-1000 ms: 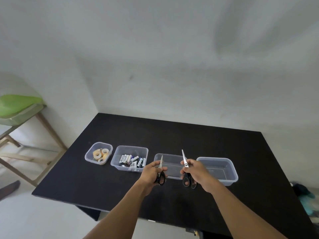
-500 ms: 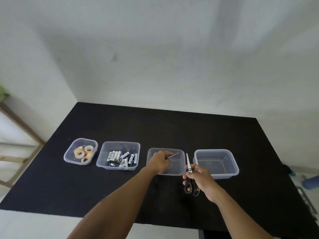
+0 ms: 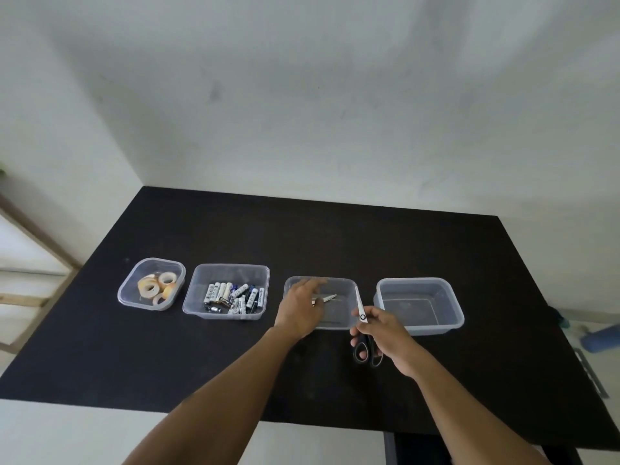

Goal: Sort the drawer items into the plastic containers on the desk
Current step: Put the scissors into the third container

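Observation:
Four clear plastic containers stand in a row on the black desk (image 3: 335, 236). The third container (image 3: 351, 325) holds a pair of scissors (image 3: 329, 298); only its blade tip shows. My left hand (image 3: 300, 308) hovers over them inside that container, fingers stretched out and blurred. My right hand (image 3: 385, 333) grips a second pair of black-handled scissors (image 3: 363, 317) just in front of the third container's right corner. Their blade points up and away. The fourth container (image 3: 419, 328) on the right is empty.
The leftmost container (image 3: 129, 297) holds tape rolls (image 3: 157, 286). The second one (image 3: 198, 297) holds several batteries (image 3: 235, 297). A wooden frame (image 3: 37, 243) stands left of the desk. A blue object (image 3: 600, 337) lies on the floor to the right.
My left hand lowered its scissors into the third container and its fingers have spread out above them. My right hand with the other scissors has stayed in front of the containers.

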The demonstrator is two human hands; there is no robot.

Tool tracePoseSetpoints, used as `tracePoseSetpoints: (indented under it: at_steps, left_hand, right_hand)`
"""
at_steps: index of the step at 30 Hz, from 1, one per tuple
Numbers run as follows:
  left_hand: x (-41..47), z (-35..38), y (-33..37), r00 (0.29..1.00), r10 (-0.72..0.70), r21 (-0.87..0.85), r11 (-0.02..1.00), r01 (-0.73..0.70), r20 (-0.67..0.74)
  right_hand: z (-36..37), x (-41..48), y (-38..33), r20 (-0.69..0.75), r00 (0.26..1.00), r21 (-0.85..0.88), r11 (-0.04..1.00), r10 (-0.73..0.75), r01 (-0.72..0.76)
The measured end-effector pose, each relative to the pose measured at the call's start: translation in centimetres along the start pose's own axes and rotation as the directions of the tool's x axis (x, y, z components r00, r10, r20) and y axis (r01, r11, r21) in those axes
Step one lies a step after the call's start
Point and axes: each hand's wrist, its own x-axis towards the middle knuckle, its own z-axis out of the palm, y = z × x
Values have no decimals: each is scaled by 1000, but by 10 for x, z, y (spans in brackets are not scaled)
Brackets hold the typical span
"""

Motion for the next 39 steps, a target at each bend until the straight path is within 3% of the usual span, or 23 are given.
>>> tracePoseSetpoints:
  at_steps: [4,9,13,16,18,26,39]
  left_hand:
    - [-29,-4,-1,986,52,-42,997,-60,-161]
    - [-84,9,-19,968,41,-14,999,-46,-247]
    - [-117,22,-41,988,-80,105,990,95,-135]
    - [-125,28,-50,986,-161,258,955,148,30]
    - [-123,32,-53,979,-193,343,926,159,67]
    - [-97,41,-63,958,-276,451,868,210,84]
    - [-92,49,-83,982,-186,564,815,131,40]
  right_hand:
    - [6,-5,-7,2,1000,14,1000,-27,27]
    - [10,-13,-12,-2,997,7,997,-76,76]
    - [13,-16,-15,10,994,-27,994,-110,110]
    - [16,-15,-18,21,992,-49,991,-125,126]
    - [18,-13,-19,26,990,-72,988,-136,137]
    - [19,4,-17,43,987,-121,980,-154,158]
    - [27,40,-28,41,983,-112,976,-181,185]
